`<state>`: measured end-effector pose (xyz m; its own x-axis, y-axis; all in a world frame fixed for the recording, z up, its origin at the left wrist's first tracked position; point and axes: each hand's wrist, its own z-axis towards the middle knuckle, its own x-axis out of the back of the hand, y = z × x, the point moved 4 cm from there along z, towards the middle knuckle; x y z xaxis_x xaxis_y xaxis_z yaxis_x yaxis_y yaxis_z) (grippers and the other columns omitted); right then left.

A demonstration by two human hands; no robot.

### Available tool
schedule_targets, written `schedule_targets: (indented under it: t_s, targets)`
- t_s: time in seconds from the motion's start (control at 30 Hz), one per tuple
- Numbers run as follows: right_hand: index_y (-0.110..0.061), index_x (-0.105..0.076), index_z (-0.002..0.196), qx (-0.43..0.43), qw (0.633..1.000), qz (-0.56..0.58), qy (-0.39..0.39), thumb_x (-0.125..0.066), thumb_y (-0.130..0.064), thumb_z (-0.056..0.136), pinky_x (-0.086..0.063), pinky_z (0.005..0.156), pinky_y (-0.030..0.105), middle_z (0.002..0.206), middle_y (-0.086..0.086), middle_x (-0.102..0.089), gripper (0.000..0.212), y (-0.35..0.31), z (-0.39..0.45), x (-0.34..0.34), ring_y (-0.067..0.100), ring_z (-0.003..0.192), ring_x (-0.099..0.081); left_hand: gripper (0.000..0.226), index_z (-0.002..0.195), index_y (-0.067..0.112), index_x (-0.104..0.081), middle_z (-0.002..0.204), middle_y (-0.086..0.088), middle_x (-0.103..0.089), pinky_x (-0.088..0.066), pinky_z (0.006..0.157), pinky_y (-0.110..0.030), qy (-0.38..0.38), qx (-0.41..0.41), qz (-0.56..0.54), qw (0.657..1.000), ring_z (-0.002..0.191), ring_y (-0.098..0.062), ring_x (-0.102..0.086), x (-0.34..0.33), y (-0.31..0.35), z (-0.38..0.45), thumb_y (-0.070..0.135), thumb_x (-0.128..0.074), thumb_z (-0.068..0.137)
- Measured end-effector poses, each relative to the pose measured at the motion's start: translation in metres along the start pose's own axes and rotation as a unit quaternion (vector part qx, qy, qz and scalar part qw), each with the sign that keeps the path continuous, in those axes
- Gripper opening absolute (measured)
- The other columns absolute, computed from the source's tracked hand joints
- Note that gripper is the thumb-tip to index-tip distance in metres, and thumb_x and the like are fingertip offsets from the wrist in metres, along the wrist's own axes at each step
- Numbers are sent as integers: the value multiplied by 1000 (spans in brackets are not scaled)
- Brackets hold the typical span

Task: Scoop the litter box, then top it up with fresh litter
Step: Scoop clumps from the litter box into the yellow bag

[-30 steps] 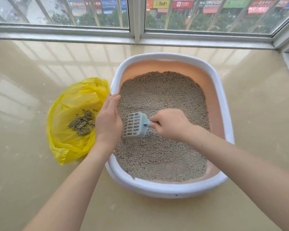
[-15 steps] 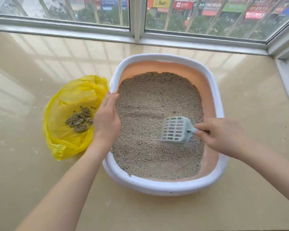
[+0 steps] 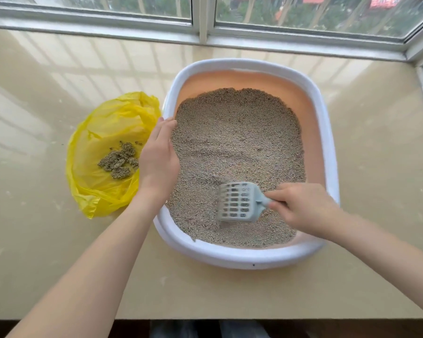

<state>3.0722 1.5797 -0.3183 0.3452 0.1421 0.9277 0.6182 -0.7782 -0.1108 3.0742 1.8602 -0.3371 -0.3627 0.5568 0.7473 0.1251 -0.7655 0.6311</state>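
A glossy beige stone sill (image 3: 59, 252) runs below an aluminium-framed window (image 3: 203, 20), and we treat this sill as the working surface. On it stands the white-rimmed oval plastic litter box with a peach inner wall (image 3: 327, 132), filled with grey-beige granular litter (image 3: 237, 132). Just beside its left rim lies an opened yellow plastic bag (image 3: 108, 128); inside it we see a small pile of greenish-grey litter clumps (image 3: 119, 162).

Our left hand (image 3: 158, 157) rests on the left rim of the box, fingers straight and together, so its grip is relaxed and holds nothing. Our right hand (image 3: 303, 206) has its grip curled around the handle of the pale blue slotted plastic scoop (image 3: 238, 201). The scoop head sits low in the near part of the box, its front edge pushed into the litter, with a small ridge of granules raised against it. The slotted face is turned upward.
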Motion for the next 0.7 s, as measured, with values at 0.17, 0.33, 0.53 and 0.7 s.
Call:
schedule_targets:
  t_s: [0.17, 0.33, 0.53, 0.7]
  targets:
    - [-26, -60, 83, -60, 998, -24, 1, -42, -42, 95, -36, 55, 29, 68, -7, -44, 27, 31, -45, 19, 10, 65, -46, 48, 127, 5, -54, 138, -6, -52, -30, 107, -26, 3, 0, -8, 1000, 137, -20, -38, 1, 1, 0, -11, -39, 84]
    - [-22, -61, 83, 9, 999, 33, 33, -38, -42, 97, -30, 53, 29, 70, -8, -44, 33, -38, -1, 19, 18, 74, -57, 48, 127, 5, -54, 137, -7, -53, -29, 108, -27, 4, -1, -14, 1000, 137, -21, -37, 2, 3, -1, -12, -40, 85]
    - [-20, -61, 80, 81, 995, 57, 19, -39, -38, 95, -26, 54, 26, 70, -9, -42, 33, -71, 25, -3, 17, 66, -50, 48, 127, 5, -54, 137, -8, -53, -26, 108, -22, 5, -7, -12, 1000, 137, -22, -37, 3, 4, -1, -11, -40, 85]
    - [-25, -59, 87, 42, 998, -23, -31, -30, -42, 96, -26, 52, 27, 80, -7, -51, 35, -18, -22, 12, 18, 83, -61, 48, 127, 6, -54, 137, -8, -53, -26, 107, -22, 5, -7, -9, 1000, 137, -21, -37, 2, 3, 0, -11, -40, 85]
